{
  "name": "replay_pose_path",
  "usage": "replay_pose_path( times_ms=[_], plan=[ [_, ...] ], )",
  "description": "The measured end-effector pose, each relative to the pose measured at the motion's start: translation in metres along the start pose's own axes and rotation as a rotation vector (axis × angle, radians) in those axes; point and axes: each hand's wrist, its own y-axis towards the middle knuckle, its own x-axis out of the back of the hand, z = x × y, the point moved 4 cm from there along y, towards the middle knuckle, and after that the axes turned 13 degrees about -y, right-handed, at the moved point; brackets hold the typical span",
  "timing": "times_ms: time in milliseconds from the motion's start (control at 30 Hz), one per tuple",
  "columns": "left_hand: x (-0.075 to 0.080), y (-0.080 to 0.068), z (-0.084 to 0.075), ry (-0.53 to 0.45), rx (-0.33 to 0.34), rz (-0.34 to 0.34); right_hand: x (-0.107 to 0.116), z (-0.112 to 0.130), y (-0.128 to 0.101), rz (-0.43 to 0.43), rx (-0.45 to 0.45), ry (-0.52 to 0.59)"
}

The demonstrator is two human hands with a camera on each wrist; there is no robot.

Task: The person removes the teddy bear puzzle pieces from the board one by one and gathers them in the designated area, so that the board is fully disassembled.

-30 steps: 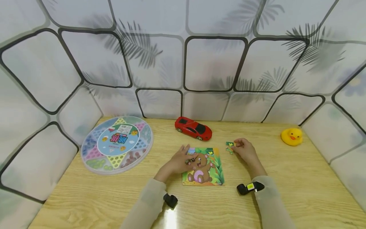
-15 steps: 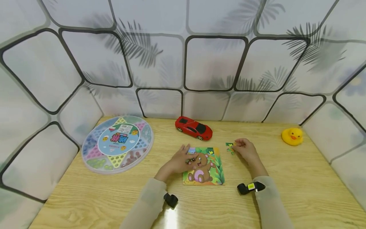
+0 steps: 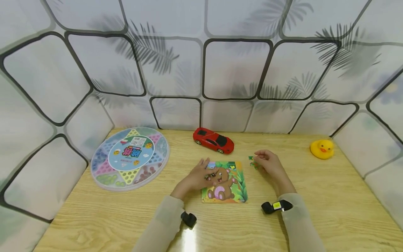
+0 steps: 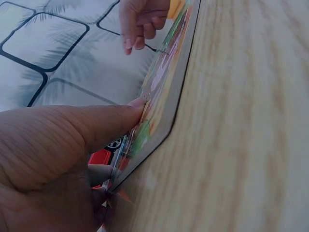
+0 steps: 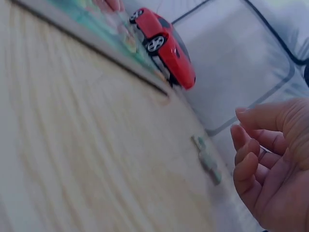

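"Green card, loose puzzle pieces (image 3: pixel 251 160): where are they entered now?" asks the first clerk.

"On the counter (image 3: pixel 315 210), just right of the puzzle board (image 3: pixel 225 182) and apart from it. A second ago the right hand (image 3: pixel 269 164) pinched one of them; now its fingers (image 5: pixel 251 154) hang loosely curled beside them and hold nothing. The right wrist view shows the pieces (image 5: pixel 207 157) lying flat with bare wood between them and the fingertips."

"Meaning?"

"As a judgement: the piece is set down outside the board, not fitted into it. Neither hand carries anything."

"Left hand (image 3: pixel 195 178)?"

"Unchanged. It lies flat on the board's left part, fingers straight, one fingertip (image 4: pixel 137 102) pressing the picture near the bear's head."

"Describe the board."

"Thin rectangular card, flat on the counter near the middle front. Brown bear with a pink belly, green leaves at the right, yellow ground, orange edge. Whether any slot is vacant cannot be told; the left hand covers part of it."

"And the loose pieces?"

"Small, flat, mostly green, printed side up; too small to read the motif."

"Other stock?"

"Red toy car (image 3: pixel 214 141) behind the board, yellow rubber duck (image 3: pixel 322 149) far right, round marble-game case (image 3: pixel 129 158) at the left."
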Motion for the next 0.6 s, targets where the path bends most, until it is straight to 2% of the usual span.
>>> replay_pose_path(
  times_ms=[133,233,600],
  plan=[
    [-0.001,0.001,0.001,0.018,-0.01,-0.002,-0.005,0.019,-0.004,0.043,0.071,0.028],
    [0.0,0.002,0.002,0.02,-0.013,-0.005,-0.013,0.03,-0.007,0.083,0.092,0.039],
    [-0.001,0.002,0.002,0.037,-0.008,0.001,-0.047,0.046,-0.013,0.237,0.138,0.056]
  ],
)
